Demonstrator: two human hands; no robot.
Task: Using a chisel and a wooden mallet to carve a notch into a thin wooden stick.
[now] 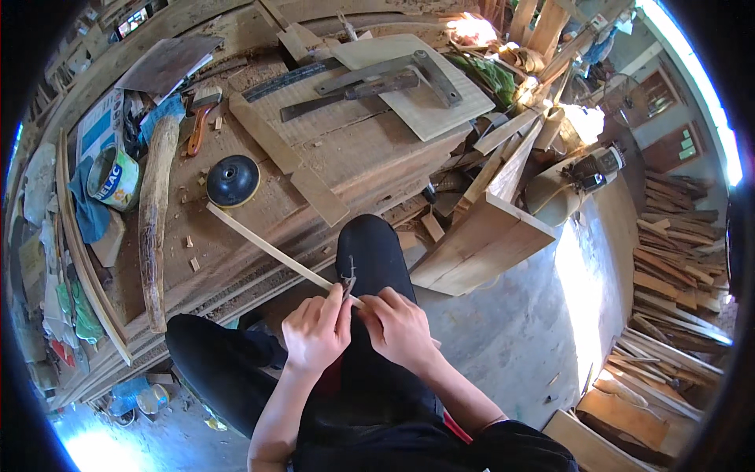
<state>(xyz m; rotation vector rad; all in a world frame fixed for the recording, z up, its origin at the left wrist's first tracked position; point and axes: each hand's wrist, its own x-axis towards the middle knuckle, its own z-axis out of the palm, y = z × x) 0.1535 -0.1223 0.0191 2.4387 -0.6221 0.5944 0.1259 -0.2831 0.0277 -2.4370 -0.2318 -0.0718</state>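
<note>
A long, thin wooden strip (267,250) runs slantwise from the workbench, near a black round disc (233,180), down across my raised knee. My left hand (317,329) is closed, its thumb and fingers pinched at the strip around a small metal tool (348,277) whose kind I cannot make out. The tool sticks up from between those fingers, over my dark trouser leg. Close beside it, my right hand (397,326) grips the same strip, fingers curled round it. The strip's near end shows just past that hand.
On the workbench (267,204) lie a try square (385,75), a chisel (346,96), a paintbrush (203,126), a rough stick (157,228) and a tin can (115,178). An angled board (481,245) stands to the right. Stacked wood offcuts (676,244) line the far right.
</note>
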